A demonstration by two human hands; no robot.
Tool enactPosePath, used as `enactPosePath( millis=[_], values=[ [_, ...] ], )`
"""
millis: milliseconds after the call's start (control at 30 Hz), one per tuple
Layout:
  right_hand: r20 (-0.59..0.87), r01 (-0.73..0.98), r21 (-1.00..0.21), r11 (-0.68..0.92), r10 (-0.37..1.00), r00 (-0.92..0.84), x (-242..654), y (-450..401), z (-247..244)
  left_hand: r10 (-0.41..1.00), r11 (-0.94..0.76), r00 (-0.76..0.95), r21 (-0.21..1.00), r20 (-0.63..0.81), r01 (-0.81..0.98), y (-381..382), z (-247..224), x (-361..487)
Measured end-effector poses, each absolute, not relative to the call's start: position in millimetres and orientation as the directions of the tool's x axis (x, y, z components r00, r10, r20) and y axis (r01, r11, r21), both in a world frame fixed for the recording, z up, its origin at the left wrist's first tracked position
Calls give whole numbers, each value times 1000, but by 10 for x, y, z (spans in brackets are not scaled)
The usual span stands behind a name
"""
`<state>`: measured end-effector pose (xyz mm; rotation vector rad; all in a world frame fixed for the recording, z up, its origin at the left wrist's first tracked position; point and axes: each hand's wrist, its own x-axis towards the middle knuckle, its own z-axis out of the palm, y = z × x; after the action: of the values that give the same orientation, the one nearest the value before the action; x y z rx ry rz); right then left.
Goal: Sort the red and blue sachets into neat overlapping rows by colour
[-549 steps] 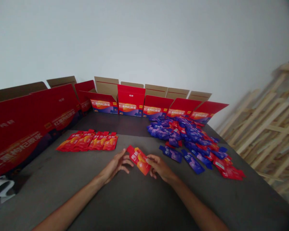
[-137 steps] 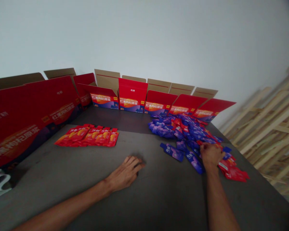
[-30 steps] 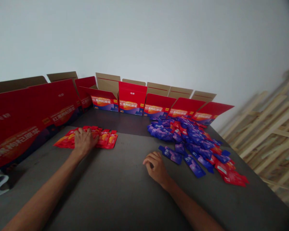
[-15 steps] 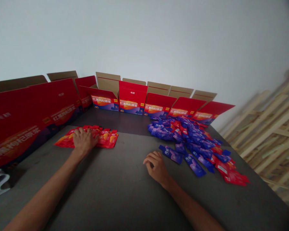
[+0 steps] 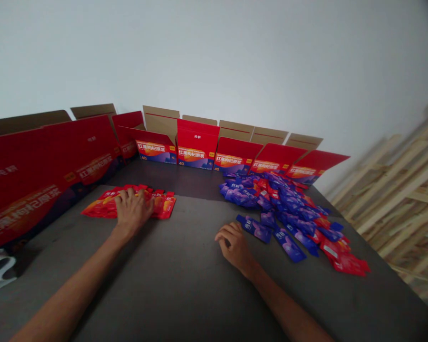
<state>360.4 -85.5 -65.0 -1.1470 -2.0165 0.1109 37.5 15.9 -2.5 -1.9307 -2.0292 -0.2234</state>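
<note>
My left hand (image 5: 131,211) lies flat, fingers spread, on a tight row of overlapping red-and-orange pouches (image 5: 100,210), covering their middle. My right hand (image 5: 233,246) rests on the dark grey table (image 5: 185,289), fingers lightly curled around nothing. Just beyond it lie two loose blue-purple pouches (image 5: 254,229) (image 5: 288,244), not touching it. Behind them spreads a heap of mixed blue and red pouches (image 5: 260,192). More red pouches (image 5: 349,263) lie at the heap's right end.
Printed red cartons (image 5: 196,145) stand open along the table's far edge against a white wall. A large flat red carton panel (image 5: 46,175) lines the left side. Wooden slats (image 5: 395,190) lean beyond the right edge; a black-and-white cloth (image 5: 0,268) lies at the left.
My left hand has slid slightly right across the red pouches, and the row looks pressed tighter under it. My right hand has shifted slightly right along the table.
</note>
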Motion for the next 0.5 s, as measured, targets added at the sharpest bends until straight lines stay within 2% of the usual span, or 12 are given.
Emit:
enactPosePath(
  millis=[100, 200, 333, 433, 500],
  values=[
    [607, 778, -352, 520, 760, -233, 3777, -776, -591, 928, -150, 167, -75, 334, 986, -78, -162, 745],
    [618, 898, -272, 346, 778, -113, 4103, -660, -458, 856, -449, 431, -2, 286, 893, -394, -327, 1134],
    [610, 974, -197, -114, 763, 213, 4725, -605, -215, 704, -697, 671, 41, 231, 716, -761, -436, 1459],
    [579, 850, -207, -485, 639, 506, 5254, -716, -130, 647, -758, 738, 60, 194, 649, -905, -444, 1537],
    [525, 719, -230, -656, 539, 659, 5598, -835, -165, 632, -773, 755, 76, 173, 630, -941, -449, 1544]
  ],
)
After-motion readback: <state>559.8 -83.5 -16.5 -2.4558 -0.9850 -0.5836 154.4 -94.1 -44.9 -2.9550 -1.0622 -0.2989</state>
